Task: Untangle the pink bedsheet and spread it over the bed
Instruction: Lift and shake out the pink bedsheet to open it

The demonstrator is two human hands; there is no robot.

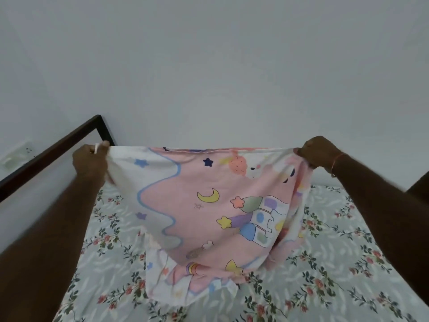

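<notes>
Both the left hand (89, 159) and right hand (316, 151) pinch the sheet (209, 205) by its top edge, held up over the bed (336, 252), lower part bunched: untangling seems underway, and next likely a shake and spread toward the far side.

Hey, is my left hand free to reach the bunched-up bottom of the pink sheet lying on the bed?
Probably not as things stand: the left hand grips the pink bedsheet by its top edge, held up. Nothing blocks the bunched bottom on the bed, but the hand must let go first.
</notes>
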